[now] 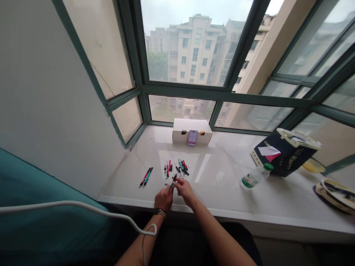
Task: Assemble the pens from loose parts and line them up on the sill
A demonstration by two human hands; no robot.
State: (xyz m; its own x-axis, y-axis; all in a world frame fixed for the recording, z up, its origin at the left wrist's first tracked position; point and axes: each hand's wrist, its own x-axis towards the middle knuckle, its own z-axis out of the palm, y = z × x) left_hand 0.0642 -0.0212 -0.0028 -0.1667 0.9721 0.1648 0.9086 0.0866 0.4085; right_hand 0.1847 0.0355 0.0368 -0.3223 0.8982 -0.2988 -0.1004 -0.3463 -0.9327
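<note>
A teal pen with a black upper part (171, 184) is held between both my hands over the front of the white sill. My left hand (164, 199) is closed around its lower teal end, with a band on the wrist. Fingers of my right hand (184, 189) pinch near its black end. Left of the hands lie a red and black pen (144, 176) and a teal and black pen (149, 176), side by side. Beyond the hands are a small group of red and black pen parts (168, 168) and a denser pile of mixed pen parts (182, 167).
A white box (191, 129) stands against the window, a small purple pack (192, 138) before it. To the right are a plastic bottle with green cap (253, 177), a dark blue bag (288, 153) and a basket-like tray (337, 194). A white cable (83, 204) crosses the lower left.
</note>
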